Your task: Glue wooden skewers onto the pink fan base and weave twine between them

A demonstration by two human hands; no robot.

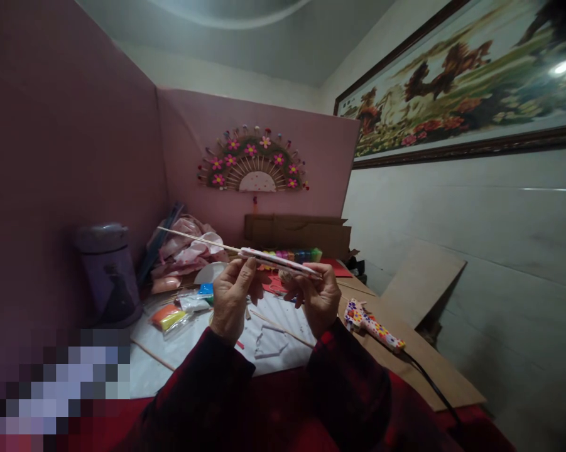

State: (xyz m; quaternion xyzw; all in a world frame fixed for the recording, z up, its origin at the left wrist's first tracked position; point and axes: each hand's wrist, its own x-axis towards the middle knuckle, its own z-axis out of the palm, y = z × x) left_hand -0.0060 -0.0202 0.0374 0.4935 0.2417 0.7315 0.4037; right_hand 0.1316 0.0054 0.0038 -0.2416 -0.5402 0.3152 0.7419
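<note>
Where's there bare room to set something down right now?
The white sheet looks free between the colored packets, the near stick and the left sleeve. So does the brown board right of the glue gun and its cord. It's crowded beside the left hand, with packets and crumpled pink plastic, and between both sleeves, where another stick lies.

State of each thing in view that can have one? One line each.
Left hand: closed on the piece
Right hand: closed on the piece's other end
Pink-and-white piece: held up, tilted, stick protruding
Glue gun: lying down, cord attached, power unclear
Purple container: upright, lid on
Flowered fan: spread open, against panel
</note>
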